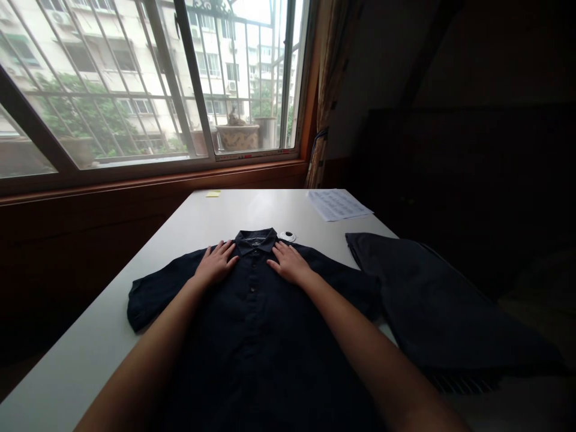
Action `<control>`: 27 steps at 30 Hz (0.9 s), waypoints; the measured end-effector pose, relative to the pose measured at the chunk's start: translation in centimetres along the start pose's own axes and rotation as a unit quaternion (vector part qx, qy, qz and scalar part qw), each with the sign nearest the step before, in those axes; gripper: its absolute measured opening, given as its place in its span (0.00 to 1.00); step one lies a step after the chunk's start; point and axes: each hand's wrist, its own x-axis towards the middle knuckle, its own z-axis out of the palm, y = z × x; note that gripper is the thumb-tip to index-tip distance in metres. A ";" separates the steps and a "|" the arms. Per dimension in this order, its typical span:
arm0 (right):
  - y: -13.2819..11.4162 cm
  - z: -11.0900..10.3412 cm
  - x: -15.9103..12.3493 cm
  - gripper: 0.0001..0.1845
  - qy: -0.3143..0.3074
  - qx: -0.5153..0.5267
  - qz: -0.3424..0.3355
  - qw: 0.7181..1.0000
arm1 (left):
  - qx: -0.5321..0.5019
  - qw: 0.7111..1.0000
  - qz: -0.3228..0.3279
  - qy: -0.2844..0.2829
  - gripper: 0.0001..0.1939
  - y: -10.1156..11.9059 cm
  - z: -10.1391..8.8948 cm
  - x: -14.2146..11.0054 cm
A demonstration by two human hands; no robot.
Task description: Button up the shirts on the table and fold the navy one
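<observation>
A dark navy short-sleeved shirt (254,324) lies front up and spread out on the white table (148,246), its collar (255,241) toward the window. My left hand (216,263) rests flat on the shirt's shoulder just left of the collar, fingers spread. On the other shoulder, right of the collar, lies my right hand (290,263), also with its fingers apart. Neither hand grips the cloth. The shirt's lower part runs out of view between my forearms.
Right of the shirt, a dark fringed cloth (441,300) drapes over the table's edge. A small white round object with a black centre (288,236) sits beside the collar. Printed sheets (337,204) and yellow sticky notes (213,194) lie at the far end, below a barred window (180,84).
</observation>
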 end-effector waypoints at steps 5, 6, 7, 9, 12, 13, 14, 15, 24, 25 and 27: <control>3.8 -0.2 0.5 0.39 -0.003 0.001 0.026 1.000 | 0.005 1.000 -0.023 -0.011 0.33 -3.4 0.2 0.8; 4.7 -0.4 0.4 0.38 -0.003 0.000 0.035 0.999 | 0.004 0.999 -0.031 -0.012 0.33 -4.2 0.2 0.8; 5.6 -0.5 0.4 0.38 -0.003 -0.002 0.044 0.999 | 0.003 0.999 -0.040 -0.011 0.34 -4.9 0.3 0.9; 7.2 -0.7 0.1 0.37 0.000 -0.003 0.062 0.998 | 0.000 0.998 -0.061 -0.009 0.34 -6.6 0.5 0.8; 9.4 -1.0 -0.6 0.35 0.014 -0.003 0.089 0.996 | -0.005 0.996 -0.090 0.002 0.34 -8.8 0.7 0.5; 10.0 -1.0 -0.9 0.34 0.020 -0.002 0.097 0.995 | -0.007 0.995 -0.098 0.009 0.34 -9.4 0.8 0.4; 10.5 -1.1 -1.1 0.34 0.028 -0.001 0.103 0.994 | -0.009 0.994 -0.106 0.017 0.33 -10.0 0.8 0.3; 10.8 -1.2 -1.2 0.33 0.036 0.001 0.107 0.994 | -0.011 0.993 -0.113 0.028 0.33 -10.4 0.9 0.3; 10.7 -2.9 0.3 0.22 0.050 0.052 0.117 0.990 | -0.043 0.994 -0.058 0.085 0.24 -10.0 -0.4 1.8; 10.6 -3.1 0.6 0.22 0.040 0.060 0.123 0.990 | -0.049 0.995 -0.044 0.075 0.23 -9.7 -0.6 2.2; 10.4 -3.4 1.3 0.21 0.021 0.073 0.133 0.988 | -0.058 0.997 -0.021 0.053 0.20 -9.1 -0.9 3.2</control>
